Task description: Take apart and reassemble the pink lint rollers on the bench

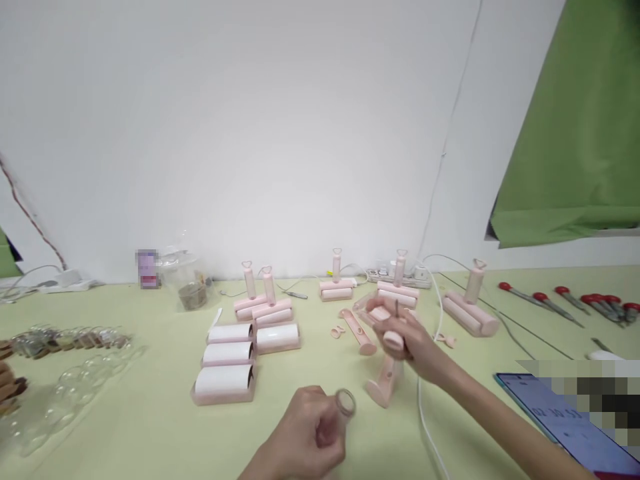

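My left hand is closed at the near middle of the table, its fingertips pinching a small ring-shaped piece; the rest of that piece is hard to make out. My right hand is curled around a pink roller handle, whose rounded end faces me. A thin dark metal tip sticks up by the fingers. Just below this hand a pink holder part stands tilted. Another pink holder part lies to its left, beside a small pink bow-shaped piece.
White sticky rolls in pink holders line up on the left. Assembled pink lint rollers stand along the wall. A white cable crosses near my right arm. A phone and red-handled screwdrivers lie right; clear bubble packaging lies left.
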A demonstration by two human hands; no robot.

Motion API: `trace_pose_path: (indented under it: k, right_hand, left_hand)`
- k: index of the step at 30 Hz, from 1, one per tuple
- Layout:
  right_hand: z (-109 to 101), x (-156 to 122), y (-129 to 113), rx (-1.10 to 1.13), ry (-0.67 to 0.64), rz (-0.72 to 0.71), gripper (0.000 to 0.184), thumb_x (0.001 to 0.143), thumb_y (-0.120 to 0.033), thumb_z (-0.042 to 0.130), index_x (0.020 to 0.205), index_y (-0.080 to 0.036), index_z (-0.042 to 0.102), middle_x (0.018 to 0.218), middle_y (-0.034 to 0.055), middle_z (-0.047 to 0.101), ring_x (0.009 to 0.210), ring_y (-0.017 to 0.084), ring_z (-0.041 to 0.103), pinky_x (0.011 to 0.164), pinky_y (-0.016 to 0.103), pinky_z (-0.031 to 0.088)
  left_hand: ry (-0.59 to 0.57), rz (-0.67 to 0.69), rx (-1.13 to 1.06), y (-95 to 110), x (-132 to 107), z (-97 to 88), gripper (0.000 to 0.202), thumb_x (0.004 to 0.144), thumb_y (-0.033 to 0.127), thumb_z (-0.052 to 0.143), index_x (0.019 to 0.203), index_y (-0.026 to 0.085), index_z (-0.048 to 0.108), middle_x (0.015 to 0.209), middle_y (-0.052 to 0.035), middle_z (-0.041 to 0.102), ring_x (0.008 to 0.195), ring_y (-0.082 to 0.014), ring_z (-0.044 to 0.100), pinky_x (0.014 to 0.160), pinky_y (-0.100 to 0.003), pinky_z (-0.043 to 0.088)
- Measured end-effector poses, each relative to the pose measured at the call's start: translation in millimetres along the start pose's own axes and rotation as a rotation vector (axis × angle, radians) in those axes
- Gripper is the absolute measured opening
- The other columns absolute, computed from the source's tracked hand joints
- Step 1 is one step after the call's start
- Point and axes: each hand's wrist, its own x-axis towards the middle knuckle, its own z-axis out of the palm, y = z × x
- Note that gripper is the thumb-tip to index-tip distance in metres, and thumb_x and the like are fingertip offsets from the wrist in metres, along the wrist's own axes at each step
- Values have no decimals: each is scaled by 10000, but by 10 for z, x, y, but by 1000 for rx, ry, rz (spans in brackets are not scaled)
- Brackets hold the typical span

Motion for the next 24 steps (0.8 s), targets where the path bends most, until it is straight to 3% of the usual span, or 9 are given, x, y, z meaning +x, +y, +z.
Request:
trace_pose_path:
  k: [3,5,7,9,12,15,18,21,24]
  right_hand:
    - [-301,222,111,-448,277,-5,278,810,-493,332,825,-225,404,516,-77,339,409,93,317,402,203,248]
    - [-413,330,225,-667,311,15,356,776,-550,366,675,-211,408,549,-40,431,494,125,432,451,225,299]
    - [-434,390,353,-753,286,51,356,705,-539,482,598,-205,418,570,-14,490,549,157,483,469,239,299]
    - [-399,415,466,-839,273,90,333,636,-515,565,606,-207,439,591,1,532,579,185,507,465,244,278]
    - [-347,435,570,-948,280,139,387,562,-544,614,658,-209,448,655,32,578,646,236,538,470,253,262]
    - [-371,455,591,-1011,262,185,477,510,-588,631,735,-202,464,687,45,601,647,259,557,470,259,272]
    - [-411,441,532,-1029,229,199,506,569,-603,584,845,-193,474,719,42,617,645,254,574,478,263,296]
    - [-353,373,399,-1021,218,165,467,677,-602,487,924,-207,467,767,36,623,685,240,583,499,261,324]
    - [-195,304,277,-998,198,44,372,764,-565,405,931,-240,475,810,14,626,712,210,586,517,250,342]
  left_hand:
    - [210,-209,102,-116,58,30,195,661,217,472,570,221,299,574,14,430,590,-152,440,596,-275,366]
    - [257,-331,147,-158,104,63,126,643,219,491,659,220,365,677,-20,480,697,-198,474,660,-332,398]
    - [254,-361,108,-164,121,86,189,646,175,474,818,202,400,821,-53,501,824,-224,489,746,-377,408]
    - [244,-307,32,-150,104,65,333,703,158,445,1019,190,343,1014,-90,467,988,-219,460,854,-386,382]
    - [220,-227,13,-142,55,-99,531,721,259,542,1153,198,238,1214,-118,343,1175,-230,323,980,-400,279]
    - [-3,-309,-44,-172,27,-338,805,547,333,718,1186,218,243,1255,-106,321,1163,-271,335,941,-387,333]
    - [-190,-478,-146,-223,29,-445,816,564,316,703,1218,244,218,1166,-66,436,980,-228,495,789,-325,434]
    - [-104,-504,-142,-290,54,-354,670,631,257,650,1185,219,274,1101,-56,478,961,-213,502,812,-322,418]
    - [40,-378,-57,-384,70,-191,585,640,182,631,1142,201,332,1158,-80,426,1109,-235,399,942,-363,328]
